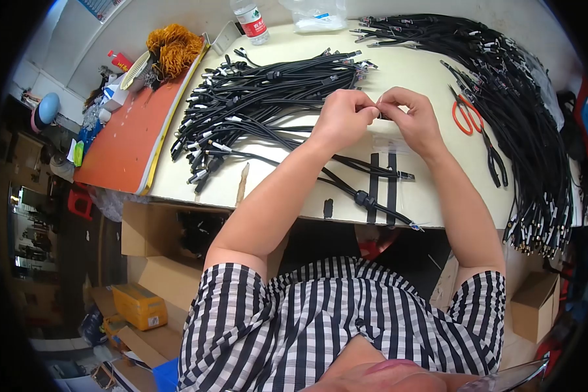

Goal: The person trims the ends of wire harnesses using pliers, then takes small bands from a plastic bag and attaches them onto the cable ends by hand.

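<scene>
Above the middle of the pale table, my left hand [344, 119] and my right hand [411, 117] meet at the fingertips. Both are pinched around something small and dark that is mostly hidden by the fingers. To the left, a large pile of black cables [268, 91] with metal and white ends reaches under my left hand. A cable with a black bead-like lump [361, 198] runs below my hands toward the front edge. Two black strips [374, 189] lie on the tabletop beneath it.
Red-handled scissors [465, 116] and black-handled pliers [495, 160] lie right of my hands. Another cable heap [503, 98] curves along the right side. A bottle [251, 23] and plastic bag [317, 14] stand at the back. An orange board [134, 134] is at the left.
</scene>
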Motion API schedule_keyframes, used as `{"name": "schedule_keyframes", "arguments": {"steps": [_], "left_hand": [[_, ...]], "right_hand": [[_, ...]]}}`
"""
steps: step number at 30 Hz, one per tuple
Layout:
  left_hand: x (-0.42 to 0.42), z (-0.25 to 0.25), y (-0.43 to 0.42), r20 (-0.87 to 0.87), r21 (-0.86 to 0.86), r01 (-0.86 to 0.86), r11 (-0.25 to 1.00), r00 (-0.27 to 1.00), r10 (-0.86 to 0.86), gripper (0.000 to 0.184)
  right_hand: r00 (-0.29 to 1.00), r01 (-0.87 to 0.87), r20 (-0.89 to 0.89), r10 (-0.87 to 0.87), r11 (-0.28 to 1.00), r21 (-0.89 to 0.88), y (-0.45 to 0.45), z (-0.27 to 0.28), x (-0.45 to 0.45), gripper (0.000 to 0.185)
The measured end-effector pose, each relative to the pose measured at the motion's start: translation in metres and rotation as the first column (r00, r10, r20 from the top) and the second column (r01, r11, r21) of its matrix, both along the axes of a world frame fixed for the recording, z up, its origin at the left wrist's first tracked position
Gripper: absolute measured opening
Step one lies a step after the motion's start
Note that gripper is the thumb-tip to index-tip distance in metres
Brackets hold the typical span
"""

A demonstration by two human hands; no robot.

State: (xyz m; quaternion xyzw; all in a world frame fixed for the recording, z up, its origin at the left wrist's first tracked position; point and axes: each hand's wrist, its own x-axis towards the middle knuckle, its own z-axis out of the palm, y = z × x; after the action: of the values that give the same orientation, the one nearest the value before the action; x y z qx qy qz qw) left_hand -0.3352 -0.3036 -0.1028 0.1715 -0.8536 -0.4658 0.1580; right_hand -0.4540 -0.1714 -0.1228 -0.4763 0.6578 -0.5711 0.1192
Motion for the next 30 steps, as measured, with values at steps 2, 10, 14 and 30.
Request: {"name": "schedule_keyframes", "arguments": {"steps": [2, 10, 14, 30], "left_hand": [[0.0, -0.001, -0.004, -0.052, 0.03, 0.003, 1.0, 0.999, -0.001, 0.017], [0.001, -0.007, -0.012, -0.189, 0.265, 0.117, 0.957, 0.98, -0.067, 0.015], [-0.003, -0.011, -0.013, -0.182, 0.274, 0.126, 0.954, 0.98, -0.077, 0.016], [-0.012, -0.008, 0.0, -0.074, 0.017, -0.01, 1.0, 0.997, 0.011, 0.013]], "right_hand": [[0.994, -0.021, 0.107, 0.024, 0.999, -0.03, 0.0, 0.005, 0.001, 0.006], [0.954, -0.123, 0.277, 0.117, 0.992, 0.008, 0.007, 0.007, -0.008, 0.017], [0.957, -0.105, 0.269, 0.109, 0.994, -0.032, 0.007, 0.005, -0.006, 0.014], [0.969, 0.004, -0.246, -0.019, 0.998, -0.059, 0.01, 0.019, 0.0, 0.008]]}}
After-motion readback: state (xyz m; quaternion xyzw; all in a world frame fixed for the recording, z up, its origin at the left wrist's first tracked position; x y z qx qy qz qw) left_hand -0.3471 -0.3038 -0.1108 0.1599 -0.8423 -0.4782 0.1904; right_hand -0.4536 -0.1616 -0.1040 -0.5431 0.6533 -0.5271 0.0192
